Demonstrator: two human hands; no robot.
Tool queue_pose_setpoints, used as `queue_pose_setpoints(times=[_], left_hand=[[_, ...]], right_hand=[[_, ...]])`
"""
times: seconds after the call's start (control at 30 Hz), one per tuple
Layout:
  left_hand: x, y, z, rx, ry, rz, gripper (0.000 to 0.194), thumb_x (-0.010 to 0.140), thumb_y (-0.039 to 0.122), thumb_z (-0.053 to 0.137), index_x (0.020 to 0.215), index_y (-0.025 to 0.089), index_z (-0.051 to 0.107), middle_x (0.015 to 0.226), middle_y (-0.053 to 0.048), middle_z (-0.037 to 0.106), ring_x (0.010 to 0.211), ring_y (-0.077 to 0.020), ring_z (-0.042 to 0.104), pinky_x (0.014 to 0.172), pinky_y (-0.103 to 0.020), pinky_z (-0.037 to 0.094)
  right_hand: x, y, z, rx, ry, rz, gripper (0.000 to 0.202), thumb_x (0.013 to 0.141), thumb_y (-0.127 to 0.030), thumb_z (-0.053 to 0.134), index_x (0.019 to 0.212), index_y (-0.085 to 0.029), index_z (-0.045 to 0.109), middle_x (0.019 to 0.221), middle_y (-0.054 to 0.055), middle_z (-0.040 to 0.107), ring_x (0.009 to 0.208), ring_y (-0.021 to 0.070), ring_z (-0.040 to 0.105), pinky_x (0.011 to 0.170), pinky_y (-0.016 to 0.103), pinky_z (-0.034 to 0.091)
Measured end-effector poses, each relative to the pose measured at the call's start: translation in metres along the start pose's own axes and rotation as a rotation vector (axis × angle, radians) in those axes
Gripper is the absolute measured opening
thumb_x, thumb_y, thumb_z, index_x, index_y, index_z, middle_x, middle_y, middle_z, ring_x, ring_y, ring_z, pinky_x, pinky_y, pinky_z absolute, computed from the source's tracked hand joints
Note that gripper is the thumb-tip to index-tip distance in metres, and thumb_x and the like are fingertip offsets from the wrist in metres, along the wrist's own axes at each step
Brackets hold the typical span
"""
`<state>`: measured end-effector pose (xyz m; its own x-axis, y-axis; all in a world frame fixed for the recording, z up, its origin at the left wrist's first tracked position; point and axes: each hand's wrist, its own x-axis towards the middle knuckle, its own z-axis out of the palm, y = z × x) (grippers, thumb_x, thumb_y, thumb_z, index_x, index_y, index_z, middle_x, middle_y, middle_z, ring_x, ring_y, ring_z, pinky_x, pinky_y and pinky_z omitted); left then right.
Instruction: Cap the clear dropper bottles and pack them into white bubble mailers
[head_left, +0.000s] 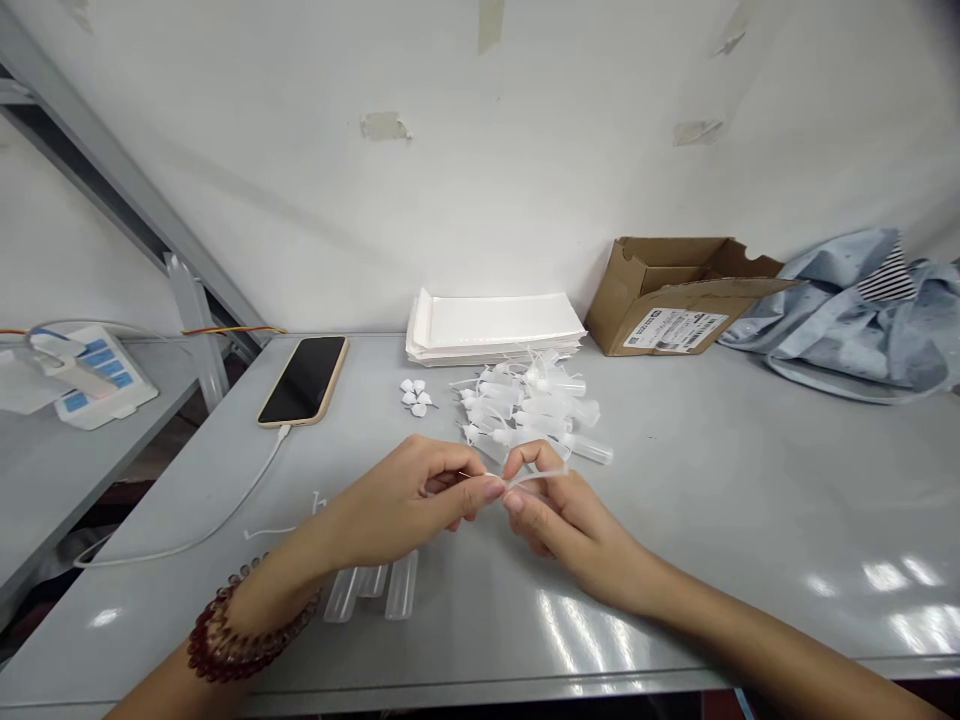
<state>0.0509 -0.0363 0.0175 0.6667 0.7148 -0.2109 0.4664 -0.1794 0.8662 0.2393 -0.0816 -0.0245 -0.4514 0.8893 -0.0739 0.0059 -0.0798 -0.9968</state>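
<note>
My left hand (420, 495) and my right hand (566, 515) meet over the middle of the grey table, fingertips almost touching. My left thumb and finger pinch a small white piece with a thin needle-like tip. A translucent white strip (541, 474) runs between the fingers of my right hand. Just behind the hands lies a pile of translucent plastic bottles (551, 405) with thin white strips. Several small white caps (418, 398) sit left of the pile. Under my left forearm, empty clear tubes (402, 585) lie near a loose white strip (271, 531).
A phone (304, 380) with a white cable (247, 495) lies at the left. White trays (495, 325) are stacked by the wall. An open cardboard box (675, 300) and blue cloth (847, 320) stand at the back right. A power strip (105, 375) is far left.
</note>
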Motion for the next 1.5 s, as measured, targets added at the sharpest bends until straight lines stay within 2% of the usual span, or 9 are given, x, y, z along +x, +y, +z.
queue_pose_setpoints(times=[0.27, 0.43, 0.57, 0.7, 0.8, 1.0, 1.23, 1.33, 1.5], left_hand=[[0.0, -0.004, 0.002, 0.151, 0.111, 0.28, 0.021, 0.091, 0.03, 0.052, 0.081, 0.016, 0.065, 0.071, 0.0, 0.062, 0.064, -0.0106, 0.052, 0.061, -0.021, 0.04], [0.002, -0.009, 0.003, 0.246, 0.159, 0.409, 0.017, 0.09, 0.027, 0.054, 0.091, 0.014, 0.065, 0.079, -0.004, 0.065, 0.071, -0.0135, 0.056, 0.068, -0.024, 0.042], [0.004, -0.008, 0.002, 0.256, 0.123, 0.265, 0.035, 0.094, 0.033, 0.044, 0.066, 0.016, 0.056, 0.064, 0.001, 0.055, 0.061, -0.011, 0.047, 0.058, -0.023, 0.037], [0.003, -0.006, 0.002, 0.19, 0.03, 0.119, 0.042, 0.094, 0.038, 0.04, 0.059, 0.016, 0.045, 0.055, 0.005, 0.039, 0.052, -0.0083, 0.035, 0.049, -0.022, 0.029], [0.002, -0.005, 0.001, 0.116, -0.029, 0.093, 0.043, 0.093, 0.04, 0.041, 0.059, 0.016, 0.044, 0.054, 0.006, 0.037, 0.051, -0.0073, 0.033, 0.048, -0.021, 0.027], [0.002, -0.005, 0.004, 0.087, 0.012, 0.1, 0.04, 0.093, 0.035, 0.043, 0.06, 0.016, 0.05, 0.055, 0.006, 0.046, 0.051, -0.0066, 0.039, 0.049, -0.019, 0.03], [0.004, -0.009, 0.007, 0.179, 0.149, 0.217, 0.022, 0.091, 0.032, 0.05, 0.079, 0.018, 0.063, 0.071, 0.002, 0.061, 0.066, -0.0105, 0.052, 0.062, -0.021, 0.04], [0.006, -0.012, 0.003, 0.141, 0.265, 0.211, 0.02, 0.088, 0.035, 0.055, 0.1, 0.02, 0.061, 0.092, -0.001, 0.066, 0.083, -0.014, 0.059, 0.074, -0.024, 0.046], [0.01, -0.029, -0.02, 0.31, 0.531, 0.039, 0.032, 0.09, 0.037, 0.047, 0.116, 0.019, 0.054, 0.098, -0.005, 0.066, 0.09, -0.0189, 0.062, 0.074, -0.029, 0.05]], right_hand=[[0.006, -0.008, -0.009, 0.501, -0.181, 0.318, 0.03, 0.091, -0.051, 0.048, 0.082, -0.025, 0.036, 0.05, -0.013, 0.025, 0.04, 0.0031, 0.011, 0.036, 0.013, 0.018], [0.009, -0.009, -0.014, 0.488, -0.167, 0.418, 0.031, 0.092, -0.05, 0.046, 0.079, -0.024, 0.034, 0.048, -0.013, 0.021, 0.04, 0.0037, 0.005, 0.033, 0.013, 0.013], [0.006, -0.005, -0.012, 0.042, -0.093, 0.113, 0.027, 0.092, -0.048, 0.046, 0.087, -0.024, 0.036, 0.054, -0.011, 0.029, 0.044, 0.0055, 0.023, 0.041, 0.017, 0.024], [0.004, 0.012, -0.006, -0.761, 0.143, -0.521, 0.018, 0.096, -0.039, 0.042, 0.1, -0.022, 0.039, 0.07, -0.002, 0.055, 0.055, 0.0108, 0.048, 0.049, 0.022, 0.036], [0.005, 0.022, -0.002, -1.053, 0.288, -0.86, 0.015, 0.098, -0.035, 0.038, 0.104, -0.02, 0.037, 0.071, 0.001, 0.061, 0.053, 0.0137, 0.054, 0.045, 0.023, 0.037], [0.0, 0.008, -0.002, -0.672, 0.157, -0.425, 0.012, 0.096, -0.034, 0.041, 0.096, -0.023, 0.037, 0.072, -0.001, 0.06, 0.056, 0.012, 0.054, 0.049, 0.022, 0.039], [0.001, -0.006, -0.007, -0.127, 0.042, -0.079, 0.019, 0.096, -0.042, 0.041, 0.093, -0.023, 0.042, 0.061, -0.008, 0.036, 0.051, 0.0074, 0.033, 0.048, 0.02, 0.031], [0.006, -0.004, -0.015, -0.24, 0.148, -0.185, 0.016, 0.098, -0.037, 0.037, 0.097, -0.022, 0.044, 0.068, -0.005, 0.046, 0.057, 0.0091, 0.042, 0.054, 0.023, 0.037], [0.021, 0.006, -0.037, -1.013, 0.456, -0.667, 0.01, 0.091, -0.02, 0.051, 0.1, -0.019, 0.048, 0.089, 0.007, 0.061, 0.082, 0.0191, 0.051, 0.07, 0.032, 0.043]])
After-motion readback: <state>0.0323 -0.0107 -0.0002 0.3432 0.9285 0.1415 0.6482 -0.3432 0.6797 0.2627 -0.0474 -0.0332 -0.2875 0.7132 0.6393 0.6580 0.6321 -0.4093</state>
